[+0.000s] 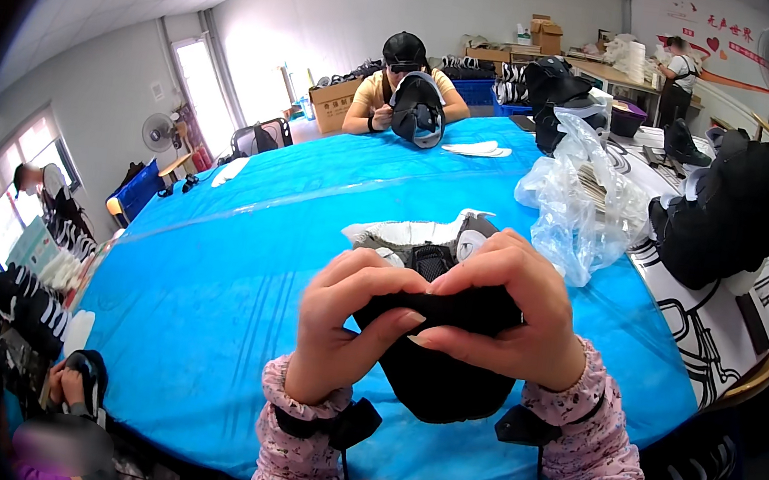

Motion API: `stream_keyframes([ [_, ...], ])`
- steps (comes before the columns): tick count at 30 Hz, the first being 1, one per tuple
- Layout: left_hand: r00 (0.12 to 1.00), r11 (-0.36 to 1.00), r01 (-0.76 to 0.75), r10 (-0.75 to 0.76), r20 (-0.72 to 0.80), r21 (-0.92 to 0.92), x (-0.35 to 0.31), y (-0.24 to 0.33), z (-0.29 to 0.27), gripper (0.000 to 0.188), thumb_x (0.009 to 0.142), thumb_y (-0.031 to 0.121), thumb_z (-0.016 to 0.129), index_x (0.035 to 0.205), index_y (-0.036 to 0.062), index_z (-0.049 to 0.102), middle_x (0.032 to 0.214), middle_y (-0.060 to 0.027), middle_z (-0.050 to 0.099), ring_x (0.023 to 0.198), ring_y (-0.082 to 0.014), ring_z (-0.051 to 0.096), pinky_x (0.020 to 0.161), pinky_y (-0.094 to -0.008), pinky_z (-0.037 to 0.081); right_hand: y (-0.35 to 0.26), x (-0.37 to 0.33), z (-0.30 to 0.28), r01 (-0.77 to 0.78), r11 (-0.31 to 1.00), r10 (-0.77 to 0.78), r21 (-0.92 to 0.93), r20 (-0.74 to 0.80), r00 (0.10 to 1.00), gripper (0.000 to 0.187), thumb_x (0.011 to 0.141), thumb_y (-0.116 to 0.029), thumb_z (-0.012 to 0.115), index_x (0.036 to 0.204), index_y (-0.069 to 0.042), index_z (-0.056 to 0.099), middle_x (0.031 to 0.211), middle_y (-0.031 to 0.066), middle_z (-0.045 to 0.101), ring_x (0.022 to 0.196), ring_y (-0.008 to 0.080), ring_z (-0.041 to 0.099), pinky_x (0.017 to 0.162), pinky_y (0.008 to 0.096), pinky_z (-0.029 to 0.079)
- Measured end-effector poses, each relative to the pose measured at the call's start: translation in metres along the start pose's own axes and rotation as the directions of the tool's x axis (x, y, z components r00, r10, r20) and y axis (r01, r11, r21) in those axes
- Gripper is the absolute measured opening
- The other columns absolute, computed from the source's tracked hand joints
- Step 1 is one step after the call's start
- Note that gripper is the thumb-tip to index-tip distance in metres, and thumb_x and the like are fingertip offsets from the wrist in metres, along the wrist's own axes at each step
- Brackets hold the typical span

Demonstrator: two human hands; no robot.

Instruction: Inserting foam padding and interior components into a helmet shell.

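In front of me both hands pinch a black fabric piece (449,382), perhaps a shoe upper. My left hand (346,322) grips its folded edge from the left, thumb below and fingers above. From the right my right hand (520,305) holds the same edge, and the two hands' fingertips meet near the middle. A rounded black part hangs below the thumbs. Beyond my fingers shows a pale lining (395,234) with a dark mesh patch (430,261). My fingers hide part of the fold.
A blue sheet (232,308) covers the table. Right of my hands lies a clear plastic bag (585,207) with stacked pieces, beside piled black goods (734,211). Across the table a co-worker (403,89) handles a similar black piece (418,110), near white flat cutouts (477,149). Another person's hands (67,385) show lower left.
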State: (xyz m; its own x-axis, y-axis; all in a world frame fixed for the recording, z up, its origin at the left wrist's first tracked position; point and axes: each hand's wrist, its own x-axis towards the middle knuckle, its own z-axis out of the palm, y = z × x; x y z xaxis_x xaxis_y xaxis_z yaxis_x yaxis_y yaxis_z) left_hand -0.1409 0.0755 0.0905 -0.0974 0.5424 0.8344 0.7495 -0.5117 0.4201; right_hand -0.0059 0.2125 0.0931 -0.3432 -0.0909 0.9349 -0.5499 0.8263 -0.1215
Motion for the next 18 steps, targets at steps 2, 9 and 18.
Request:
stream_keyframes([
  [2,1.0,1.0,-0.013,0.012,0.004,0.027,-0.001,-0.002,-0.001,0.02,0.071,0.007,0.071,0.09,0.004,0.065,0.076,-0.0056,0.058,0.068,-0.0189,0.052,0.061,-0.0283,0.041,-0.005,0.003,0.002,-0.05,0.998,0.05,0.032,-0.021,0.999,0.043,0.065,-0.019,0.082,0.098,-0.007,0.057,0.09,0.0054,0.061,0.077,0.0201,0.057,0.068,0.0297,0.045],
  [9,0.992,0.998,-0.024,0.031,-0.124,0.051,-0.003,-0.004,-0.009,0.016,0.075,0.009,0.068,0.089,0.0033,0.065,0.076,-0.0054,0.058,0.067,-0.0174,0.053,0.059,-0.0279,0.041,0.004,0.006,0.007,0.017,0.998,-0.015,0.054,-0.038,0.999,0.042,0.068,-0.022,0.079,0.1,-0.007,0.056,0.086,0.0078,0.058,0.077,0.0242,0.057,0.066,0.0315,0.046],
  [18,0.95,0.99,-0.133,0.114,-0.289,-0.047,-0.006,-0.007,-0.001,0.007,0.078,0.012,0.066,0.077,0.0051,0.065,0.07,-0.0025,0.065,0.059,-0.0127,0.049,0.058,-0.0257,0.039,0.005,-0.004,0.016,-0.079,0.989,0.068,0.124,0.091,0.993,0.04,0.068,-0.02,0.079,0.097,-0.004,0.057,0.084,0.0086,0.058,0.069,0.0201,0.055,0.06,0.0289,0.043],
])
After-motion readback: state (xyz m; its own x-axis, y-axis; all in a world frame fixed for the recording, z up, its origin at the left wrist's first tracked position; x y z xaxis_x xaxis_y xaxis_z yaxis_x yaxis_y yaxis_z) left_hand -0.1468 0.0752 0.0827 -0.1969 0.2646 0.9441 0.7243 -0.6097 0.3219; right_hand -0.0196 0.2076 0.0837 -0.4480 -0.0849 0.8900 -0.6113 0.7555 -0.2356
